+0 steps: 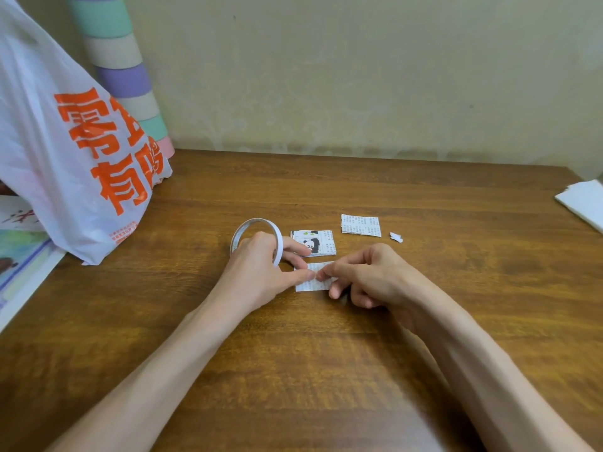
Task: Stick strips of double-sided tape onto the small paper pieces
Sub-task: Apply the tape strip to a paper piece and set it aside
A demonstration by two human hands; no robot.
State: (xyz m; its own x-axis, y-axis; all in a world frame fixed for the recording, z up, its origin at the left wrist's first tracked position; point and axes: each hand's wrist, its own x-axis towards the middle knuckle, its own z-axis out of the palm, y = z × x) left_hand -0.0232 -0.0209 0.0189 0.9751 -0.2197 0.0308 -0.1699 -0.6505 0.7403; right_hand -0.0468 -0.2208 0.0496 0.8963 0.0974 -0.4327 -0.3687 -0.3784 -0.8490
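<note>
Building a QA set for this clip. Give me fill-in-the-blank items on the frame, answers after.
1. The stack of paper pieces shows a printed ___.
2. The plastic bag carries ___ lettering.
3. The torn scrap lies to the ___ of the single printed sheet.
4. The left hand holds a roll of ___, while the right hand pinches a paper piece.

Answers: panda; orange; right; tape.

Tape roll [257, 221] half behind left hand [257, 269]

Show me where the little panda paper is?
In the head view, the small panda-printed paper lies near the centre, just right of the white tape ring.
</note>
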